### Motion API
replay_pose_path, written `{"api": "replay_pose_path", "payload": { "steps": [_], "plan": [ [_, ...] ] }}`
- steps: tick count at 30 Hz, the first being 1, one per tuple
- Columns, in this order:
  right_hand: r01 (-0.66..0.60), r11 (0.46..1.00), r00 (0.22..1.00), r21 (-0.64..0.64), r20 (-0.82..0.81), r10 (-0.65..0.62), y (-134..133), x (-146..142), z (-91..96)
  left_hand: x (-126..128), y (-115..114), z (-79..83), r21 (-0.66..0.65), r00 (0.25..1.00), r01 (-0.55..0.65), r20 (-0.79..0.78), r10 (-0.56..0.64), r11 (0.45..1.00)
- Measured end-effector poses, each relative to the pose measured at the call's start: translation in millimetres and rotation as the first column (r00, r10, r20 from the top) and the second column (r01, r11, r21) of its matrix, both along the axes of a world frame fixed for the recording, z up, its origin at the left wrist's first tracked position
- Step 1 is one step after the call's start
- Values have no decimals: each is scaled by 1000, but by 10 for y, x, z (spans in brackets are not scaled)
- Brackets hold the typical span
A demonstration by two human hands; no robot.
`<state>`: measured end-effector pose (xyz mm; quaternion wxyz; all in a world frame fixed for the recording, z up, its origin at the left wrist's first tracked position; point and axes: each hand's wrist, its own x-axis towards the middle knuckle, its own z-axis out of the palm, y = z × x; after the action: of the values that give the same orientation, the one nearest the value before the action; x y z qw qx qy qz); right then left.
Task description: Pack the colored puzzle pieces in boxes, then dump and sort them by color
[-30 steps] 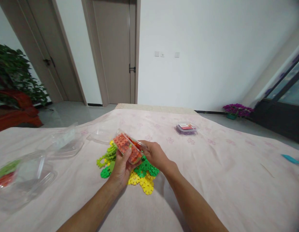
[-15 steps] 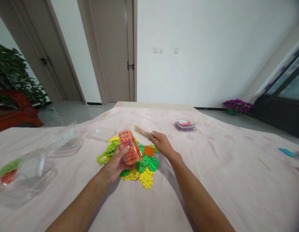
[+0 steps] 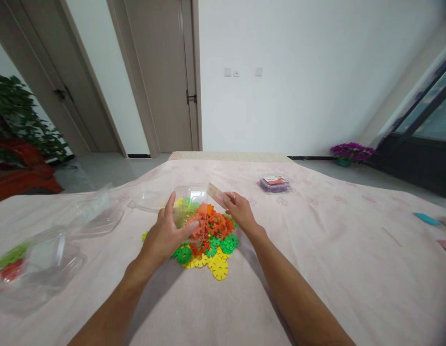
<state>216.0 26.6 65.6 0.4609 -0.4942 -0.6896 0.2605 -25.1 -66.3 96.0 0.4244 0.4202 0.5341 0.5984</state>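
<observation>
The left hand point(image 3: 164, 236) clasps the clear box point(image 3: 191, 202), now upended, its orange pieces point(image 3: 215, 225) spilled onto the pile point(image 3: 216, 265); the right hand point(image 3: 240, 212) pinches the lid point(image 3: 217, 193).

Pink cloth point(image 3: 334, 269) lies bare across the lower right; clear tubs point(image 3: 46, 269) crowd the left edge, the flake pile point(image 3: 217, 262) blocks centre, a purple box point(image 3: 274, 184) sits above.

Two hands are counted: left hand point(image 3: 165, 235), right hand point(image 3: 239, 211). Four clear boxes are counted: one held box point(image 3: 190, 204), two left-edge boxes point(image 3: 39, 266) point(image 3: 100, 214) on the cloth point(image 3: 316, 250), one far box point(image 3: 150, 199). One purple box point(image 3: 275, 183) is seen. One pile point(image 3: 211, 240) of pieces is seen; the pieces cannot be counted.
</observation>
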Motion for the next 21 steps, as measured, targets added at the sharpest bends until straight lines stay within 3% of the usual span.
{"api": "replay_pose_path", "payload": {
  "steps": [3, 5, 7, 9, 12, 16, 21],
  "plan": [
    [134, 991, 986, -1, -100, -134, -17, 15, 54, -11, -38, 99, 58, 946, -57, -317, 73, 997],
    [215, 977, 953, -5, -217, -211, -43, 13, 138, -8, -34, 133, 93, 951, -63, -296, 88, 994],
    [237, 971, 883, -44, -408, -234, -81, -5, 254, 0, -10, 134, 94, 992, -30, -121, 42, 995],
    [182, 977, 770, -113, -601, -214, -133, -41, 376, 6, 13, 118, 86, 991, 48, 121, -58, 995],
    [26, 985, 664, -173, -733, -146, -240, -122, 517, 9, 24, 89, 86, 875, 206, 429, -223, 975],
    [-125, 972, 723, -200, -689, -49, -400, -261, 581, 50, 18, 35, 139, 696, 331, 632, -341, 933],
    [-90, 970, 815, -226, -577, -59, -467, -380, 543, 168, 24, -74, 146, 566, 349, 754, -332, 926]
  ]
}}
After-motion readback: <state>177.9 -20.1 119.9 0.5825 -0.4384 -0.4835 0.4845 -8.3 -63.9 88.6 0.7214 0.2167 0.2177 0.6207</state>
